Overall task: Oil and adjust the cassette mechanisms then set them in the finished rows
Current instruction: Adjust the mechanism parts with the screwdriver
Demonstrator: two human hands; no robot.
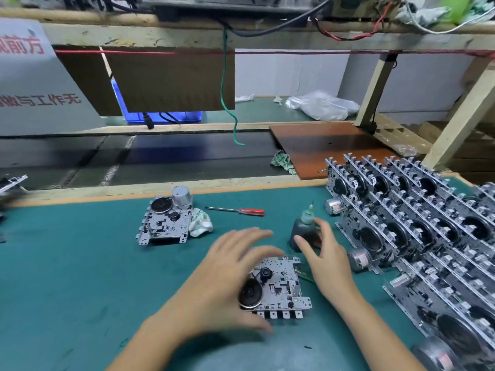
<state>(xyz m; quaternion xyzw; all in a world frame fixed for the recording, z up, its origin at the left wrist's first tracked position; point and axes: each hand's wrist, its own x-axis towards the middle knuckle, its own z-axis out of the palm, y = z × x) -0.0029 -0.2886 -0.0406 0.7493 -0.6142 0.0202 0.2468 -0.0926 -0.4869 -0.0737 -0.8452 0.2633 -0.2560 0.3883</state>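
On the green felt bench mat [80,277], the left hand [230,274] rests spread-fingered, grasping nothing, over a silver metal cassette mechanism [278,287]. The right hand [326,253] curls loosely around a dark plastic oil bottle [304,231], contact unclear. Finished rows of mechanisms [417,226] stand right; a red-handled screwdriver [238,211] and second mechanism [167,219] lie beyond. A white sign [29,76] bears partly legible red Chinese characters

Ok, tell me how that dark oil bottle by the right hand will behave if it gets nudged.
The oil bottle stands upright on a wide base with a narrow nozzle, so it probably resists tipping, though a knock near the top could topple it. Its body looks like soft plastic, likely squeezable. The right hand is close, so a bump seems possible.
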